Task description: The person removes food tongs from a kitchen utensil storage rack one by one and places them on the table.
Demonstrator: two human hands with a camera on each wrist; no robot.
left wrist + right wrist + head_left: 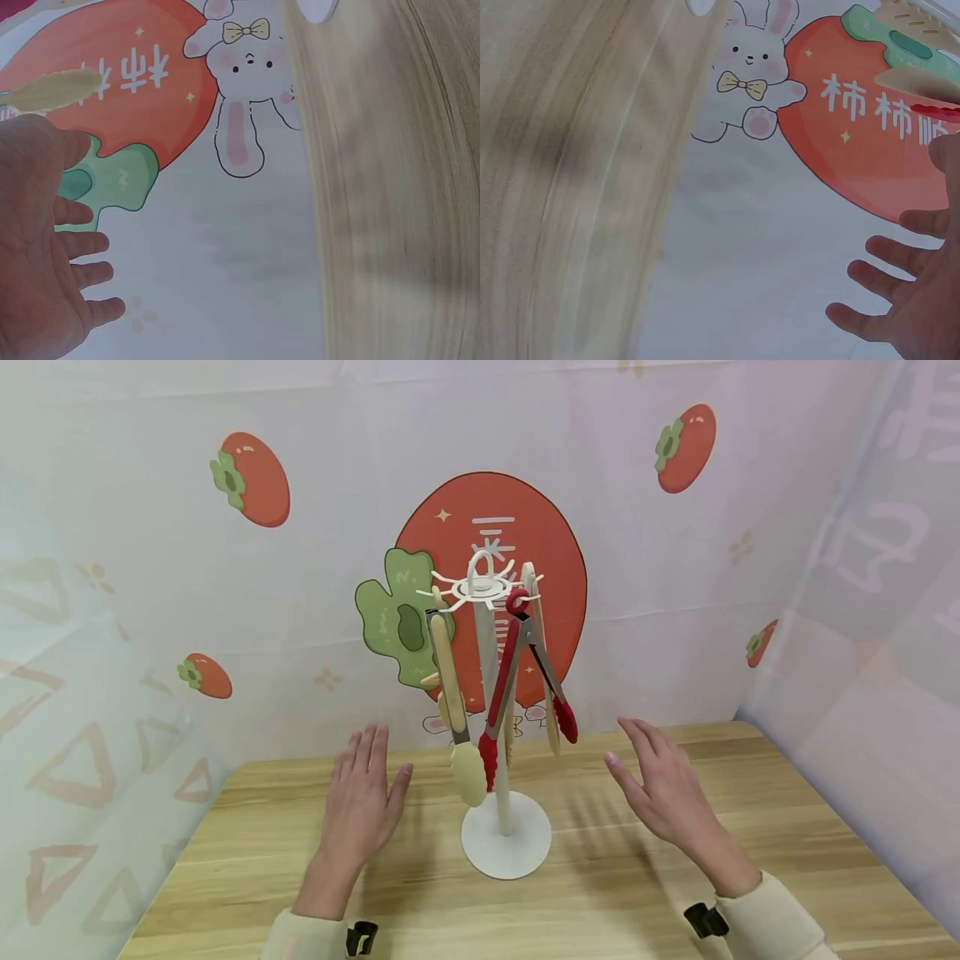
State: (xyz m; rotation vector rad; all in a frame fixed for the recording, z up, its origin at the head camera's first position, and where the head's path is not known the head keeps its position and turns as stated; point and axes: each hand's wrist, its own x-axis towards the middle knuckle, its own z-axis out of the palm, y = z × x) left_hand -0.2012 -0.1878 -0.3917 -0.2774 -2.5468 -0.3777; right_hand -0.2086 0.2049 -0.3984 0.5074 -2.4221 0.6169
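Note:
A white utensil stand (507, 860) with a round base and a ring of hooks stands upright between my hands. Red-tipped tongs (502, 685) hang from it, their arms spread apart. On its left side hang cream-tipped tongs (468, 774), and a beige utensil (551, 722) hangs partly hidden behind the red pair. My left hand (362, 806) hovers left of the stand, fingers extended and holding nothing. To the right, my right hand (667, 793) hovers the same way, touching nothing. Both wrist views show the palms with fingers apart, the left hand (34, 247) and the right hand (922, 300).
Beneath is a light wooden table (622, 910). A white cloth backdrop (337, 435) printed with persimmons rises at its back edge, and further cloth panels stand at the left and right sides.

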